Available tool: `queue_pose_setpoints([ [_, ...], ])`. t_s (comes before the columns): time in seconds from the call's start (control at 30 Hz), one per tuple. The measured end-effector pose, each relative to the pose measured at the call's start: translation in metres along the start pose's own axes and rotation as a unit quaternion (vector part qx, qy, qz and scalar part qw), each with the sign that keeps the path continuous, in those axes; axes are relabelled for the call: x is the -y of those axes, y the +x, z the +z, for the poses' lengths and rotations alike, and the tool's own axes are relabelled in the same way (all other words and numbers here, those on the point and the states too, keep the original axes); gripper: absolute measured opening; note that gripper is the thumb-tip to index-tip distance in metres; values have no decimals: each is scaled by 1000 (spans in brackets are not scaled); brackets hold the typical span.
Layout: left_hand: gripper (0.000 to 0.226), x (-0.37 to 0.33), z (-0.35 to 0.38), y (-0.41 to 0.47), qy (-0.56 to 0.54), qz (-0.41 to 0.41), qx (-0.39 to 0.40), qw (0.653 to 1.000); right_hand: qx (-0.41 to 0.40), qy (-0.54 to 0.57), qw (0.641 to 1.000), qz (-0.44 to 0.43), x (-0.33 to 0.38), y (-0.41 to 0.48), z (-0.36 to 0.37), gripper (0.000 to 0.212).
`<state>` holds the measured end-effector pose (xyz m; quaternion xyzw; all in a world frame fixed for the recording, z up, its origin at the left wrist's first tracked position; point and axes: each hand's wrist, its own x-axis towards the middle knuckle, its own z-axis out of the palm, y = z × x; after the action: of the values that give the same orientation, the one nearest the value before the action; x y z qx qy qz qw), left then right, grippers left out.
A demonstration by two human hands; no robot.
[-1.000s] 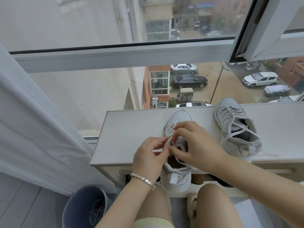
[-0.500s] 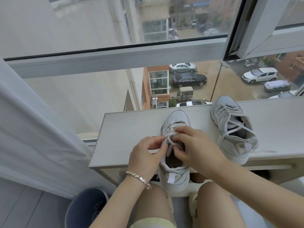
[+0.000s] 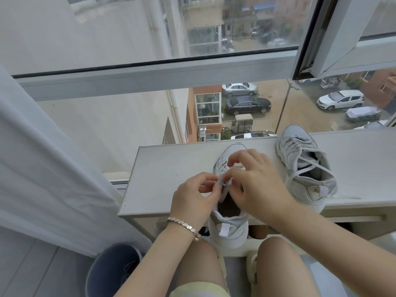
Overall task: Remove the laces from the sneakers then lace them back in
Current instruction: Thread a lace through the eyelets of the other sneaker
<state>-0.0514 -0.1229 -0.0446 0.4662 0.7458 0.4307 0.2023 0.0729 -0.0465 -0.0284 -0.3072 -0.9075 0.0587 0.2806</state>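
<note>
Here, left hand (image 3: 192, 199) and right hand (image 3: 258, 186) on flat lace (image 3: 222, 182) of grey sneaker (image 3: 229, 231)

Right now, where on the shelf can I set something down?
Bare: the pale grey wooden shelf left of the left hand, and right of the laced grey sneaker. Crowded: the middle; it and the right hand pinch the near grey sneaker's lace.
</note>
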Motion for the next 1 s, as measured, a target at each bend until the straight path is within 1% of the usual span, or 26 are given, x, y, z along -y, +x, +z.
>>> queue_pose_setpoints([
  [0.03, 16, 0, 0, 1, 1, 0, 0, 1000, 25, 12, 1000, 15, 4, -4, 1, 26],
  [0.1, 16, 1, 1, 3, -6, -1, 4, 1000, 50, 23, 996, 66, 6, -9, 6, 22],
  [0.17, 17, 2, 1, 4, -35, -10, 8, 999, 56, 20, 993, 101, 4, -10, 14, 22],
  [0.27, 21, 3, 0, 6, -83, -35, 15, 996, 71, 47, 986, 143, 5, -6, 24, 17],
  [0.37, 19, 4, -2, 7, -123, -59, 21, 990, 36, 98, 984, 145, 6, -11, 31, 18],
  [0.43, 16, 2, 1, 6, -127, -67, 24, 989, 8, 146, 977, 153, 5, -15, 30, 21],
  [0.53, 16, -3, 8, 2, -111, -55, 20, 992, -35, 192, 973, 120, -1, -28, 22, 33],
  [0.6, 17, -5, 13, -1, -102, -48, 1, 994, -59, 248, 961, 106, -1, -34, 10, 30],
  [0.63, 15, -5, 14, -1, -96, -45, -14, 994, -77, 290, 947, 112, 0, -36, 3, 26],
  [0.67, 13, -5, 16, 0, -87, -42, -30, 995, -92, 343, 926, 127, 0, -37, -5, 22],
  [0.7, 10, -5, 17, 1, -80, -41, -45, 995, -98, 412, 894, 144, 0, -37, -14, 18],
  [0.73, 6, -4, 18, 2, -72, -38, -53, 995, -95, 494, 850, 157, -1, -36, -21, 15],
  [0.77, 2, -5, 20, 2, -66, -35, -59, 995, -78, 586, 790, 166, -3, -36, -27, 14],
  [0.8, 3, -6, 22, 2, -56, -29, -65, 996, -56, 658, 731, 173, -7, -37, -29, 19],
  [0.83, 4, -7, 25, 2, -51, -25, -74, 996, -41, 705, 684, 183, -8, -37, -31, 27],
  [0.9, 5, -8, 27, 2, -63, -31, -99, 993, -33, 749, 629, 206, -12, -38, -40, 34],
  [0.93, 9, -7, 26, 3, -71, -42, -115, 990, -23, 774, 599, 203, -16, -39, -48, 33],
  [0.97, 15, -5, 24, 5, -76, -52, -131, 987, -5, 815, 545, 195, -20, -38, -56, 29],
  [1.0, 19, -3, 22, 7, -78, -58, -141, 985, 14, 830, 522, 194, -21, -36, -67, 25],
])
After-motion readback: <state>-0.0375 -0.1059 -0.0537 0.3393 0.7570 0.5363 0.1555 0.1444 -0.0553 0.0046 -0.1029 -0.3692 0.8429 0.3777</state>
